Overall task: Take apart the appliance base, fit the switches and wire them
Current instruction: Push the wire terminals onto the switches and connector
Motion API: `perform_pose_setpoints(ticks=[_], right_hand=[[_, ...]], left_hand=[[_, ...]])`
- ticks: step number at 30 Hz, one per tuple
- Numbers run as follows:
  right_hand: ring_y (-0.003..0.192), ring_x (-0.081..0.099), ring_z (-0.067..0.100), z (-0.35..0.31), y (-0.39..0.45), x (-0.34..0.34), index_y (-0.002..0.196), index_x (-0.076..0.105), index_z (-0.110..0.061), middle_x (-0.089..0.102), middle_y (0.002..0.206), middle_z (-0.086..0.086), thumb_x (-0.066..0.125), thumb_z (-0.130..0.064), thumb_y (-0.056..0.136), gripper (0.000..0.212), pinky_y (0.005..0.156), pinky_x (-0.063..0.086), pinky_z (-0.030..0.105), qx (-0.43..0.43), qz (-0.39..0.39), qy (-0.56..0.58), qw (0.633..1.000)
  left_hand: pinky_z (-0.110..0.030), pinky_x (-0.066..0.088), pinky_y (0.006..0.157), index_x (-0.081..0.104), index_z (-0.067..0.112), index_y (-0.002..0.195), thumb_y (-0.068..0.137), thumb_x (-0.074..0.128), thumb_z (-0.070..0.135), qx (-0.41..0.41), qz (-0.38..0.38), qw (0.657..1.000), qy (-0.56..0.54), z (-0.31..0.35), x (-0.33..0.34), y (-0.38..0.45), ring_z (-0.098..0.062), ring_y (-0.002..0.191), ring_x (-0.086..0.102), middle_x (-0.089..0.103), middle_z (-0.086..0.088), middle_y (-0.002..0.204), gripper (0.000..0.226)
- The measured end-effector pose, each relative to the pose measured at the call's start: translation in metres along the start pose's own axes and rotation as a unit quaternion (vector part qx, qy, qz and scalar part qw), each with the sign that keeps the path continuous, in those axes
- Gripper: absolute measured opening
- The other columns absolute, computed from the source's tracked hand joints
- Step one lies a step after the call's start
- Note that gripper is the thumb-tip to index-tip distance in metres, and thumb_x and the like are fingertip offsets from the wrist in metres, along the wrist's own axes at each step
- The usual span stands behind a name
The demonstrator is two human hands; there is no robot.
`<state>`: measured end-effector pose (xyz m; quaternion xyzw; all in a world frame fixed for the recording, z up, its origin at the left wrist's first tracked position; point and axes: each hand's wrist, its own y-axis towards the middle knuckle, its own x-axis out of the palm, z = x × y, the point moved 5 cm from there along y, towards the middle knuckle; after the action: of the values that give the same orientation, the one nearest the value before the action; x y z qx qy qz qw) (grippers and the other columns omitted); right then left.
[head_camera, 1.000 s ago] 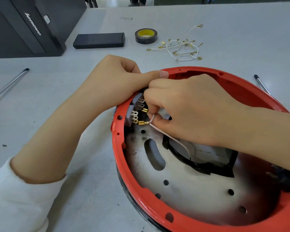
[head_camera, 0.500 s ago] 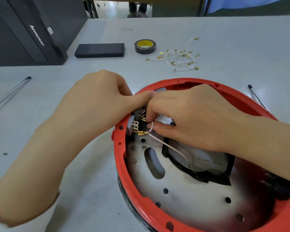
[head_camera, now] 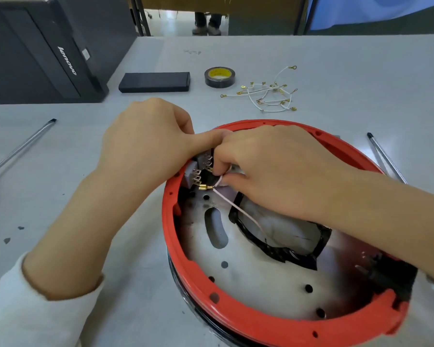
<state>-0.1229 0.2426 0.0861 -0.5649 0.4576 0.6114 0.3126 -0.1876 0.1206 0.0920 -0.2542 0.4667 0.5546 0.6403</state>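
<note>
1. The round red plastic appliance base (head_camera: pixel 186 261) lies open side up on the pale grey table (head_camera: pixel 361 78), filling the 5 o'clock part of the view, with a perforated bare metal plate (head_camera: pixel 256 279) showing inside it.
2. Two small grey switches with brass terminal tabs (head_camera: pixel 197 171) sit against the inner wall of the base at its 10 o'clock edge.
3. The left hand (head_camera: pixel 145 144) rests over that edge from outside, fingers curled down behind the rim and thumb stretched toward the switches; what the hidden fingers grip cannot be told.
4. The right hand (head_camera: pixel 278 169) reaches in from 3 o'clock and pinches a thin white wire (head_camera: pixel 238 209) between thumb and forefinger, right at the switch terminals.
5. The wire's brass connector (head_camera: pixel 203 187) sits at the lowest terminal tab, and the wire trails toward 5 o'clock over a black-taped opening (head_camera: pixel 298 256) in the plate.
6. At 12 o'clock on the table lie a loose bundle of white wires with brass ends (head_camera: pixel 268 96), a roll of black tape with a yellow core (head_camera: pixel 219 76) and a flat black rectangular box (head_camera: pixel 154 82).
7. A metal rod with a dark tip (head_camera: pixel 23 146) lies at 9 o'clock, another similar rod (head_camera: pixel 383 156) at 2 o'clock.
8. A black computer tower (head_camera: pixel 35 53) stands at 11 o'clock.
</note>
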Motion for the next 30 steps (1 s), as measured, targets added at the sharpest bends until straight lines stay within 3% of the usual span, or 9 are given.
perform_pose_setpoints(ticks=[7, 10, 14, 19, 21, 24, 30], right_hand=[[0.103, 0.056, 0.015, 0.002, -0.002, -0.006, 0.111, 0.06, -0.044, 0.06, 0.114, -0.016, 0.048, -0.034, 0.095, 0.023, 0.062, 0.034, 0.029, -0.026, -0.043, -0.034, 0.998], [0.101, 0.058, 0.015, 0.004, 0.0, -0.006, 0.108, 0.061, -0.045, 0.062, 0.112, -0.016, 0.048, -0.04, 0.094, 0.019, 0.064, 0.036, 0.028, -0.018, -0.035, -0.023, 0.999], [0.093, 0.057, 0.007, 0.006, -0.002, -0.001, 0.097, 0.068, -0.037, 0.065, 0.102, -0.018, 0.057, -0.033, 0.091, 0.013, 0.062, 0.038, 0.027, 0.002, -0.011, 0.043, 0.999], [0.083, 0.05, 0.001, 0.009, -0.002, 0.0, 0.094, 0.068, -0.038, 0.066, 0.098, -0.02, 0.061, -0.034, 0.088, 0.01, 0.059, 0.026, 0.01, 0.015, -0.004, 0.063, 0.998], [0.08, 0.045, -0.003, 0.01, -0.002, 0.0, 0.094, 0.067, -0.039, 0.065, 0.097, -0.022, 0.061, -0.036, 0.087, 0.01, 0.06, 0.025, 0.01, 0.024, 0.003, 0.058, 0.998], [0.084, 0.054, 0.002, 0.009, -0.003, -0.001, 0.094, 0.067, -0.039, 0.065, 0.095, -0.023, 0.06, -0.039, 0.087, 0.01, 0.059, 0.027, 0.013, 0.033, 0.013, 0.047, 0.998], [0.08, 0.058, 0.006, 0.006, -0.002, -0.002, 0.089, 0.07, -0.037, 0.067, 0.09, -0.02, 0.061, -0.037, 0.087, 0.009, 0.055, 0.027, 0.018, 0.029, 0.025, 0.022, 0.999]], left_hand=[[-0.026, 0.039, 0.049, 0.06, 0.014, 0.052, 0.062, 0.052, 0.079, 0.014, -0.043, 0.999, -0.002, -0.001, -0.001, 0.001, -0.012, 0.045, 0.049, 0.055, 0.002, 0.041, 0.066], [-0.025, 0.044, 0.052, 0.063, 0.018, 0.056, 0.067, 0.055, 0.077, 0.006, -0.06, 0.998, -0.009, -0.005, 0.0, 0.0, -0.008, 0.047, 0.053, 0.06, 0.008, 0.046, 0.061], [-0.024, 0.033, 0.049, 0.058, 0.014, 0.057, 0.07, 0.06, 0.072, -0.01, -0.073, 0.996, -0.057, -0.006, 0.005, 0.0, -0.004, 0.039, 0.046, 0.055, 0.01, 0.04, 0.059], [-0.024, 0.031, 0.048, 0.057, 0.015, 0.057, 0.072, 0.062, 0.071, -0.009, -0.038, 0.995, -0.089, -0.009, 0.008, -0.004, -0.003, 0.037, 0.044, 0.052, 0.009, 0.039, 0.058], [-0.021, 0.034, 0.043, 0.057, 0.016, 0.057, 0.072, 0.065, 0.068, -0.023, -0.047, 0.99, -0.128, -0.01, 0.01, -0.005, -0.002, 0.035, 0.043, 0.049, 0.009, 0.037, 0.055], [-0.008, 0.028, 0.034, 0.059, 0.017, 0.058, 0.071, 0.069, 0.064, -0.052, -0.066, 0.978, -0.191, -0.012, 0.014, -0.006, -0.002, 0.033, 0.042, 0.048, 0.009, 0.035, 0.05], [-0.008, 0.026, 0.034, 0.058, 0.016, 0.047, 0.074, 0.07, 0.061, -0.022, -0.033, 0.982, -0.183, -0.011, 0.011, -0.006, -0.005, 0.033, 0.041, 0.043, 0.007, 0.032, 0.054]])
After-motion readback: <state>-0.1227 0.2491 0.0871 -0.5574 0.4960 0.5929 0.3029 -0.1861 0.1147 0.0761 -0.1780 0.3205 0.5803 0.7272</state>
